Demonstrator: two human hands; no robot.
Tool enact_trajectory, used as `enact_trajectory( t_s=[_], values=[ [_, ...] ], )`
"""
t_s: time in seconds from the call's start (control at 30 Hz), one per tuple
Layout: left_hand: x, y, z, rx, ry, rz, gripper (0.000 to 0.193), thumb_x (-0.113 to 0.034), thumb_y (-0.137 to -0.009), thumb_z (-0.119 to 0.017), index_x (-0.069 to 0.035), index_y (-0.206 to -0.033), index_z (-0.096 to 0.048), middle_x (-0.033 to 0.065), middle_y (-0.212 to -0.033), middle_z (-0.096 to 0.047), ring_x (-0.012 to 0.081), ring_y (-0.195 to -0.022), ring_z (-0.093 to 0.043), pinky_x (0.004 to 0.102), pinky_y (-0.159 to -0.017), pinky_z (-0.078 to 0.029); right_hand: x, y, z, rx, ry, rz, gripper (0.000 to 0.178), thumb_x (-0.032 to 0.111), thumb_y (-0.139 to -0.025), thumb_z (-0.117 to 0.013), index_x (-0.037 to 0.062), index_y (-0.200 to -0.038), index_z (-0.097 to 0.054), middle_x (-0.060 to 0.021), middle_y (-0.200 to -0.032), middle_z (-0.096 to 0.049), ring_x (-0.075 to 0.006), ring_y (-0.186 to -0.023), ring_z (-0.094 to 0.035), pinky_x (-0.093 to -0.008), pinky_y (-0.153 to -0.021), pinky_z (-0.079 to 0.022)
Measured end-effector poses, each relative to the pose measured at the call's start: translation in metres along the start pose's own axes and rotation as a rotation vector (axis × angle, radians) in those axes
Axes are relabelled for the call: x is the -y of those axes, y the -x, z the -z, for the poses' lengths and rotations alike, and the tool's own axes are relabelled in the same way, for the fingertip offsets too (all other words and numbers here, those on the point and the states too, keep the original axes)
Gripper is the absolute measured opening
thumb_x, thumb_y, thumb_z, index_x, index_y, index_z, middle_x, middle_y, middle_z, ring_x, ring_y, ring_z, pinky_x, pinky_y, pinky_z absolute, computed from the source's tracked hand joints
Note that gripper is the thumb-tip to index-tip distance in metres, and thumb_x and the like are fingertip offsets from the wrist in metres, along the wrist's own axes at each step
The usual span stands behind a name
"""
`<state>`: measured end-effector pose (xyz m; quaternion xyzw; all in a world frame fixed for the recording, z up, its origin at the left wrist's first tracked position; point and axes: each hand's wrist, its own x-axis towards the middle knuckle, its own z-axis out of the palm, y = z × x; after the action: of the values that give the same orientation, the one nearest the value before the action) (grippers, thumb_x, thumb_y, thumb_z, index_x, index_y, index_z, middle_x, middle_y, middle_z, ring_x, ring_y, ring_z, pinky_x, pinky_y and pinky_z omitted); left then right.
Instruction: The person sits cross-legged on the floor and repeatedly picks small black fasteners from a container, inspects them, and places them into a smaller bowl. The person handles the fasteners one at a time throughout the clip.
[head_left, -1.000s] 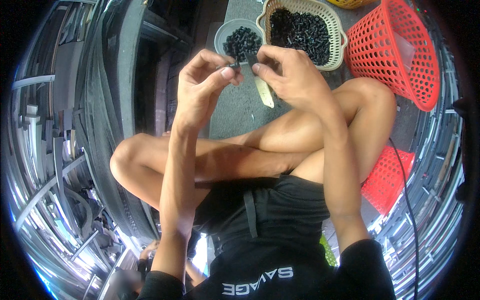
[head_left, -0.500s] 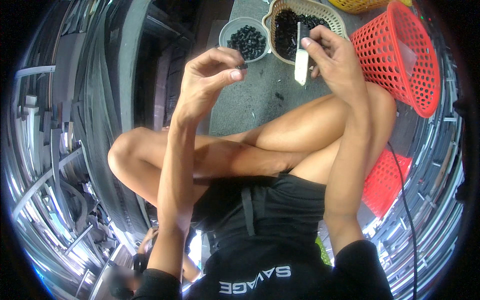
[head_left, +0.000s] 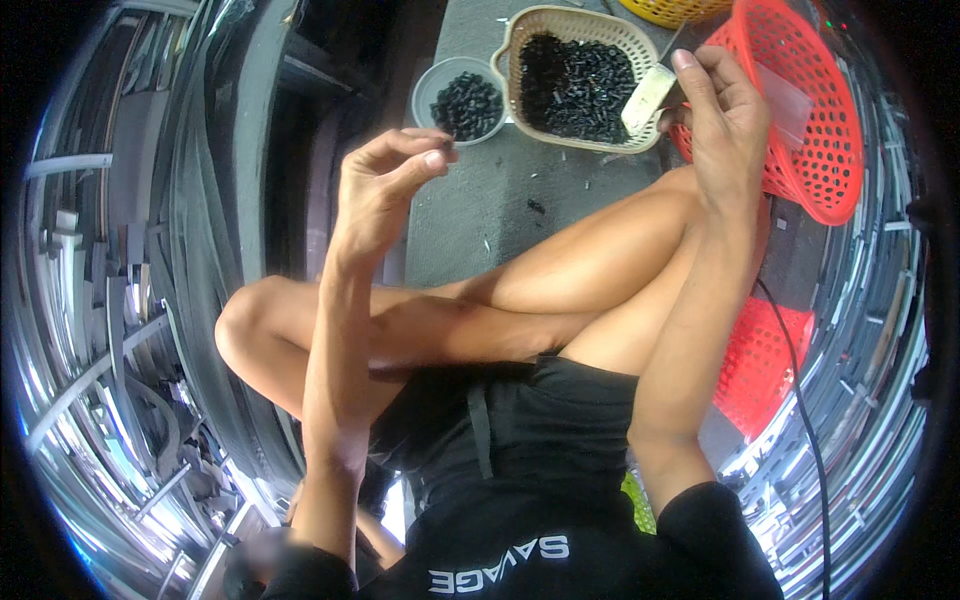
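My left hand [head_left: 380,190] is raised over the grey mat [head_left: 470,215], with thumb and fingertips pinched on a small black piece [head_left: 447,146]. Only a bit of that piece shows. To the right, my right hand [head_left: 728,125] grips a knife-like tool [head_left: 649,99] with a pale, blocky white end and a thin dark strip pointing away from me. A clear round bowl [head_left: 416,105] of small black pieces stands just beyond my left hand. Touching it on the right is a beige perforated basket [head_left: 575,18], holding many more black pieces, beside the tool's white end.
A tall red perforated basket [head_left: 845,150] leans at the right, with a yellow basket [head_left: 680,10] at the far edge. Another red basket [head_left: 762,365] lies by my right forearm near a black cable [head_left: 808,430]. Long strips [head_left: 225,200] are stacked at left. Another person [head_left: 262,560] is partly visible.
My right hand has moved right and the tool has tilted, its white end now beside the beige basket's rim. My left hand has shifted slightly left and nearer, still pinching the black piece.
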<state>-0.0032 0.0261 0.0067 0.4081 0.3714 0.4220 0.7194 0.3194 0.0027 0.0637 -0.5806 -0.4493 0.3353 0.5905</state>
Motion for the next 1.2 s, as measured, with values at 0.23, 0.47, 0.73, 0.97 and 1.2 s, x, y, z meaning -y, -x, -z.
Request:
enact_trajectory(
  t_s=[0.23,0.47,0.73,0.97,1.2],
  values=[
    [-0.003,-0.022,-0.003,-0.092,-0.428,0.046,0.015,-0.007,-0.092,-0.083,-0.001,-0.104,-0.078,0.0088,-0.109,-0.076,0.0158,-0.097,-0.071,0.0309,-0.089,-0.057,-0.006,-0.001,0.006,-0.042,-0.032,-0.006,0.017,0.017,-0.105,-0.068,0.0005,-0.105,-0.069,-0.0022,-0.084,-0.069,-0.007,-0.066,-0.064,-0.0236,-0.056,-0.052],
    [-0.003,-0.028,-0.032,0.158,-0.566,-0.014,0.009,-0.004,-0.092,-0.081,-0.002,-0.1,-0.079,0.0063,-0.102,-0.077,0.0142,-0.096,-0.072,0.0312,-0.088,-0.06,0.01,0.003,0.01,-0.112,0.018,0.016,0.017,0.015,-0.107,-0.064,0.0011,-0.096,-0.066,0.0042,-0.073,-0.059,-0.0011,-0.065,-0.052,-0.0203,-0.057,-0.043],
    [0.07,-0.017,-0.064,0.353,-1.221,-0.14,0.011,-0.003,-0.085,-0.081,0.002,-0.094,-0.077,0.0172,-0.096,-0.072,0.0334,-0.081,-0.074,0.0409,-0.075,-0.061,0.023,0.006,0.005,-0.08,-0.077,-0.077,0.012,0.009,-0.103,-0.067,0.0023,-0.094,-0.063,0.0038,-0.078,-0.063,-0.0012,-0.068,-0.055,-0.0198,-0.059,-0.044],
    [0.055,-0.02,-0.084,0.176,-1.248,-0.409,0.011,-0.009,-0.088,-0.079,-0.004,-0.098,-0.076,0.0116,-0.097,-0.072,0.0313,-0.081,-0.072,0.0431,-0.071,-0.057,0.024,0.009,0.009,-0.061,-0.102,-0.03,0.012,0.01,-0.104,-0.067,0.0023,-0.095,-0.063,0.0044,-0.075,-0.062,-0.0007,-0.064,-0.054,-0.0197,-0.055,-0.043],
    [0.048,-0.092,-0.099,0.244,-1.439,-0.512,0.013,-0.015,-0.086,-0.078,-0.004,-0.093,-0.078,0.016,-0.09,-0.073,0.0385,-0.08,-0.071,0.0485,-0.075,-0.055,0.019,0.008,-0.003,-0.038,-0.132,-0.079,0.012,0.011,-0.104,-0.066,0.0016,-0.097,-0.063,0.0029,-0.076,-0.063,-0.0016,-0.065,-0.057,-0.0202,-0.056,-0.044]
  ],
)
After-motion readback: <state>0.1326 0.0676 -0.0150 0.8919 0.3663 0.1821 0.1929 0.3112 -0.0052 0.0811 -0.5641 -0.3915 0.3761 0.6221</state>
